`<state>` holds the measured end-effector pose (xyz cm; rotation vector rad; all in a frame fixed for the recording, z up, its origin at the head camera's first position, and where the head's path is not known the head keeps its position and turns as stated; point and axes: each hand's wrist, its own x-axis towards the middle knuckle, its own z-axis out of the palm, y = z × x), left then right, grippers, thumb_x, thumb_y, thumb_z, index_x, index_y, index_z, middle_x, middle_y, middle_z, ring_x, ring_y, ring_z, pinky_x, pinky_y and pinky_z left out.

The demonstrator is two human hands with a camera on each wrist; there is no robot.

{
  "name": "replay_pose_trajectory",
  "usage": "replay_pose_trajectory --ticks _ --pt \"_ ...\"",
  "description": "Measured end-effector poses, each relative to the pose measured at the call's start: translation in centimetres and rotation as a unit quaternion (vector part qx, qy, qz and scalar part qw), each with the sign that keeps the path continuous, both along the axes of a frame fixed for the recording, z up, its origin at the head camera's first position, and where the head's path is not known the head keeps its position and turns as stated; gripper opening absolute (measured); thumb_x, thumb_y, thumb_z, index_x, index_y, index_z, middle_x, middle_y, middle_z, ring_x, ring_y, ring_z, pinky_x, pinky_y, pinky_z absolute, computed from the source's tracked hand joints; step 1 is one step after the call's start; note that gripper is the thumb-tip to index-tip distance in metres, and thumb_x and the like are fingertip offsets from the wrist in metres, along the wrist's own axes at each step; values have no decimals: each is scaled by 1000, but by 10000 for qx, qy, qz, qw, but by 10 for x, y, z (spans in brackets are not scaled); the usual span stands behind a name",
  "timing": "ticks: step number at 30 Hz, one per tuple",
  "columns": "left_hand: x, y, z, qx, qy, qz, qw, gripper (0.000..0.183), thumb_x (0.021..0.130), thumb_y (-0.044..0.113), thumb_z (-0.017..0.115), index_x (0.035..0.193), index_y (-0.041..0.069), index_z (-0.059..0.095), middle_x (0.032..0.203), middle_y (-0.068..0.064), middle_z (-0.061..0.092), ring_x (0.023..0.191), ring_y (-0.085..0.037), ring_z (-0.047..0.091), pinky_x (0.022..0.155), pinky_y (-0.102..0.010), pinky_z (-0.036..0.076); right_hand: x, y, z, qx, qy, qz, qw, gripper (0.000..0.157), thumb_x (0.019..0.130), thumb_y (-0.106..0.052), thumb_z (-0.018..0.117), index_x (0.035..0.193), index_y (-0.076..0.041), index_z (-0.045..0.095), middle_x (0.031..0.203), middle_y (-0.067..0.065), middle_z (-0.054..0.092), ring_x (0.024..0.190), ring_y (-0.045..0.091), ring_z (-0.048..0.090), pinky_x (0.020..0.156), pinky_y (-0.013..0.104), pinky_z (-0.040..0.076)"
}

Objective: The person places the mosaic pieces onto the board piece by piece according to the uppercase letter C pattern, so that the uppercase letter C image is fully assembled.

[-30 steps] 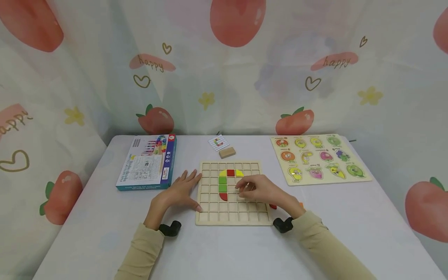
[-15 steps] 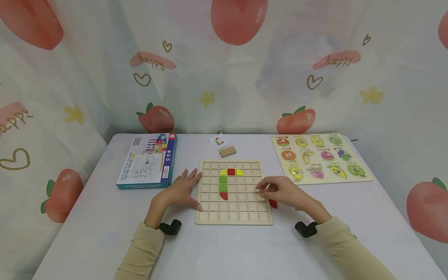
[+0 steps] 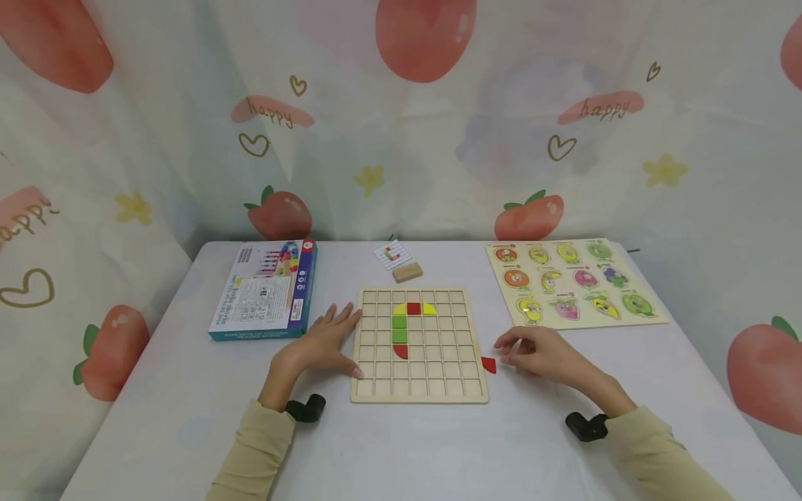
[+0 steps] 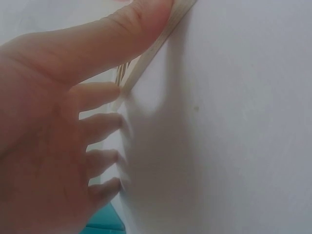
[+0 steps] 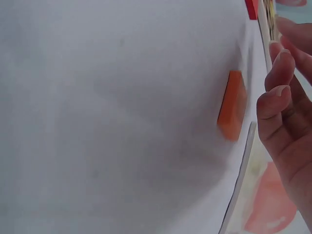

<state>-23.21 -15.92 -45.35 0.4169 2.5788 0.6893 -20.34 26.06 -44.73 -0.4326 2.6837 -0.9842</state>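
A square wooden grid board [image 3: 438,381] lies on the table. Several coloured pieces sit in its cells: two green squares [image 3: 399,328], a red square [image 3: 413,308], yellow rounded pieces [image 3: 429,308] and a red rounded piece [image 3: 401,351]. My left hand [image 3: 322,346] rests at the board's left edge, fingers spread, thumb touching its side. My right hand [image 3: 540,353] hovers right of the board with loosely bent fingers and nothing visible between them. Beside its fingertips lies a loose red piece [image 3: 489,365]. An orange block [image 5: 233,107] shows near this hand in the right wrist view, hidden in the head view.
Behind the board are a small pattern card [image 3: 392,255] and a plain wooden block [image 3: 408,272]. A boxed set [image 3: 263,292] lies at the left. At the back right is a fruit puzzle board [image 3: 573,296]. A printed cloth [image 3: 426,181] hangs behind the table.
My right hand has moved from over the middle of the board to the right, past its edge, uncovering the cells. My left hand stays in place, and the pieces on the board look the same.
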Motion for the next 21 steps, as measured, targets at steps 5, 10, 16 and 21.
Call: replay_pose_trajectory --ticks 5,10,16,21 --pt "-1 0 0 -49 -26 -51 10000 116 74 39 92 165 14 23 174 -10 9 160 -39 -6 129 -58 3 3 13 1 110 -28 -175 9998 21 89 -16 80 108 -10 74 90 0 64 65 13 57 56 22 48" --pt "-1 0 0 -109 -31 -66 9999 116 75 38 91 165 13 23 174 -11 8 160 -39 -6 129 -58 3 4 25 2 304 79 -343 9989 22 88 -16 80 107 -10 74 90 0 64 73 15 55 59 21 48" --pt "0 1 2 -43 -52 -30 10000 116 74 38 92 165 14 24 174 -10 8 160 -39 -5 129 -58 3 7 40 1 560 -54 -293 9980 32 83 -24 86 105 -6 72 92 0 63 80 16 53 62 22 47" --pt "2 1 3 -23 -15 -11 10000 116 74 39 92 165 14 25 174 -10 10 160 -39 -4 129 -60 4 9 42 1 651 -114 -63 9978 32 81 -23 88 104 -7 71 93 -1 63 81 16 52 64 22 47"
